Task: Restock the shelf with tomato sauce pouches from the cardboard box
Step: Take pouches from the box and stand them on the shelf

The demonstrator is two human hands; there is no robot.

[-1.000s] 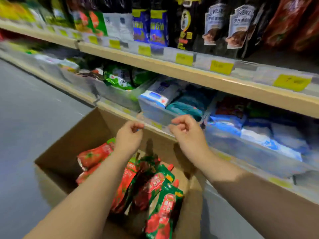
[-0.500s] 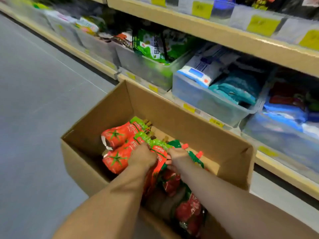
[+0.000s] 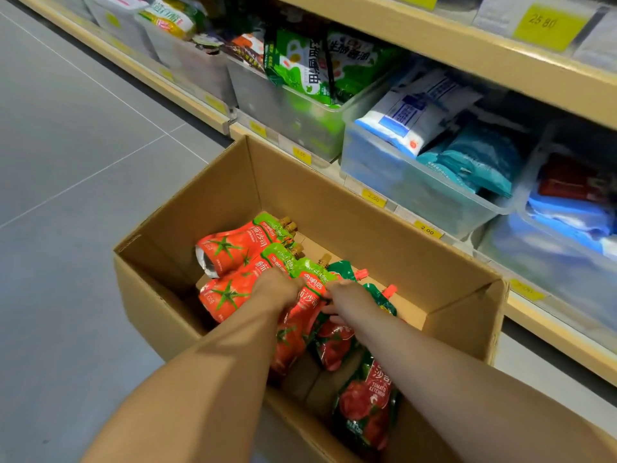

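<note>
An open cardboard box (image 3: 350, 215) stands on the floor in front of the lowest shelf. Inside lie several tomato sauce pouches, red with green tops and spouts: two at the far left (image 3: 233, 248), one in the middle (image 3: 309, 295), dark green ones to the right (image 3: 365, 406). Both my hands are down in the box. My left hand (image 3: 277, 289) rests on the pouches left of the middle pouch, fingers curled around its edge. My right hand (image 3: 347, 295) touches the same pouch from the right; its fingertips are hidden.
The bottom shelf (image 3: 564, 332) behind the box holds clear plastic bins: green packets (image 3: 310, 65), white and teal bags (image 3: 424, 108), blue packs (image 3: 567, 215). Yellow price tags (image 3: 427, 230) line the shelf edge. Grey tiled floor (image 3: 76, 162) spreads to the left.
My hands dropped from the shelf edge into the box and settled on the middle pouch. The view tilted down toward the box.
</note>
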